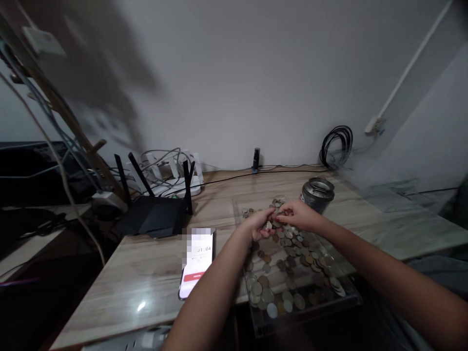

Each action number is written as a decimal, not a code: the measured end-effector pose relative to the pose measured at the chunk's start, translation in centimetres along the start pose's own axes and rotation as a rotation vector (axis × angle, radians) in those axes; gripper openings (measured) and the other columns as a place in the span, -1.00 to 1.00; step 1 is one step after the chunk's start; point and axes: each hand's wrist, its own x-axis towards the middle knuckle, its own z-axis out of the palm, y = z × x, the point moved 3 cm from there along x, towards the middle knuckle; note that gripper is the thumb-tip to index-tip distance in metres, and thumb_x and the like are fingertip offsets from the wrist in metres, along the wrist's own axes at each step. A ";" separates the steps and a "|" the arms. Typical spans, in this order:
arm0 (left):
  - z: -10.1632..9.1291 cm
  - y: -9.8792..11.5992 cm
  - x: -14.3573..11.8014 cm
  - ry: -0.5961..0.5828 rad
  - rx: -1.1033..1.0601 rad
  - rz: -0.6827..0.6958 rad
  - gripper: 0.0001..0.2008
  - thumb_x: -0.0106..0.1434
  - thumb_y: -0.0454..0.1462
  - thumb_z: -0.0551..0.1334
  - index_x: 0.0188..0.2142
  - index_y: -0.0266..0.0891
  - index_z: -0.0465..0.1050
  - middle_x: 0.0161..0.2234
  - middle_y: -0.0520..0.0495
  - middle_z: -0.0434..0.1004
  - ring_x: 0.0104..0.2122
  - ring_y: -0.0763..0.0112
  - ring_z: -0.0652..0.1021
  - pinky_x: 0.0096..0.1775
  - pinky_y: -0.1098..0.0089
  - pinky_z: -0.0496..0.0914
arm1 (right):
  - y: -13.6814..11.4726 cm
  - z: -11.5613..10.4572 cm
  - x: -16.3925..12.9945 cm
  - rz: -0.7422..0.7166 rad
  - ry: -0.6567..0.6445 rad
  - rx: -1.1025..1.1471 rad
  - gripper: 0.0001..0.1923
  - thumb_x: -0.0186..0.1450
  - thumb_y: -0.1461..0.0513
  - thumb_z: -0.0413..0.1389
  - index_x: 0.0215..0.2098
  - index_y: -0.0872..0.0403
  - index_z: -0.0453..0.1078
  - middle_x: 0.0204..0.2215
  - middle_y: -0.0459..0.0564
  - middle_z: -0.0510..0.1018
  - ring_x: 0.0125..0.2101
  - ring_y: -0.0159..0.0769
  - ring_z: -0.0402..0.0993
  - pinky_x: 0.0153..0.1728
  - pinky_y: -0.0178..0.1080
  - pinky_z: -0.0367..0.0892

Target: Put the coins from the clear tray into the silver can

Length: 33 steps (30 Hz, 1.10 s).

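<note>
My left hand (261,225) is turned partly palm up, its fingers curled around a few coins (269,225). Close against it, my right hand (295,214) has its thumb and fingertips pinched together; whatever is between them is too small to make out. Beneath both hands, many loose coins (288,239) in silver, brass and brown tones lie spread over a clear plastic tray (261,327). Larger silver coins (263,292) gather toward the tray's near end. Just behind my right wrist stands a round glass jar (319,189) with a metal-rimmed top.
A phone (197,265) with a lit timer screen lies left of my left forearm. Farther left sit a black router (155,214) and a white router (183,187) among tangled cables. A small dark bottle (256,160) and coiled black cable (337,146) are by the wall.
</note>
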 end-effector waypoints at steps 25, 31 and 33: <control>-1.2 0.4 0.7 0.152 -0.191 0.167 -0.83 0.14 -0.27 0.04 -0.54 -0.31 0.21 -0.66 0.05 0.23 -0.79 0.71 0.15 -0.77 0.67 -0.19 | 7.3 -13.1 -0.1 0.268 0.502 -0.545 -0.77 0.05 0.13 0.06 -0.51 0.14 0.42 -0.52 0.01 0.51 -0.49 -0.34 0.35 -0.51 -0.35 0.12; -1.5 0.6 0.7 0.185 -0.241 0.213 -0.80 0.17 -0.29 -0.01 -0.51 -0.34 0.26 -0.67 0.02 0.25 -0.79 0.68 0.18 -0.79 0.67 -0.14 | 6.5 -12.9 -0.1 0.102 0.415 -0.644 -0.75 0.12 0.13 -0.01 -0.47 0.11 0.43 -0.46 0.00 0.52 -0.42 -0.32 0.36 -0.43 -0.34 0.15; -1.6 0.5 0.8 0.194 -0.248 0.213 -0.79 0.17 -0.32 -0.03 -0.47 -0.37 0.30 -0.65 -0.03 0.31 -0.77 0.64 0.24 -0.79 0.66 -0.06 | 5.6 -12.3 -0.9 0.110 0.532 -0.647 -0.68 0.18 0.11 -0.07 -0.39 0.11 0.45 -0.38 0.03 0.53 -0.36 -0.29 0.37 -0.39 -0.32 0.16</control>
